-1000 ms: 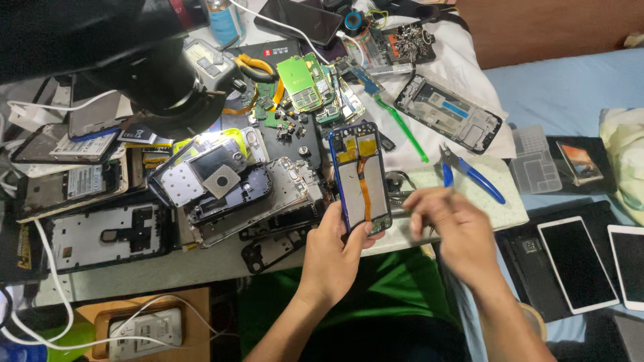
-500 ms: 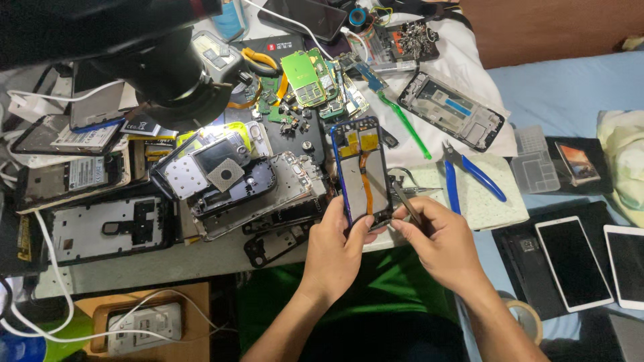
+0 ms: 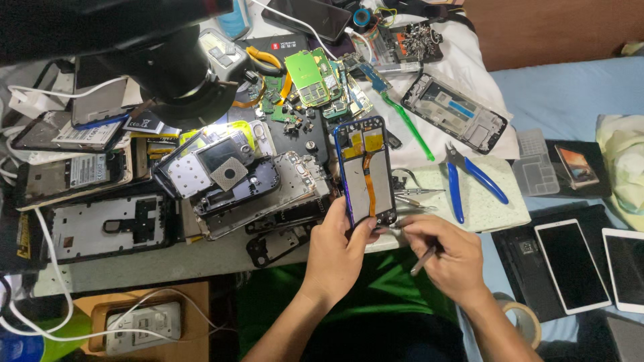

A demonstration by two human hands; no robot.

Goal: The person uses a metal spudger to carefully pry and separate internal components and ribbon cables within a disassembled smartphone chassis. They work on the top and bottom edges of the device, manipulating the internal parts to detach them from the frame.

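A crowded repair desk [image 3: 201, 258], littered with phone parts under a lamp.
The opened phone [image 3: 365, 171] is held upright by left-hand fingers [image 3: 335, 251]; a thin tool [image 3: 424, 258], probably tweezers, is pinched in the right hand [image 3: 443, 258]. The orange ribbon cable [image 3: 369, 184] could be torn by a slip.

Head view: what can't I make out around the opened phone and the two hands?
- Tool tip: the right hand covers where its thin metal tool meets the opened phone.
- Phone's lower edge: behind the left hand fingers.
- Tape roll: partly behind the right forearm.
- Circuit boards: parts too small.
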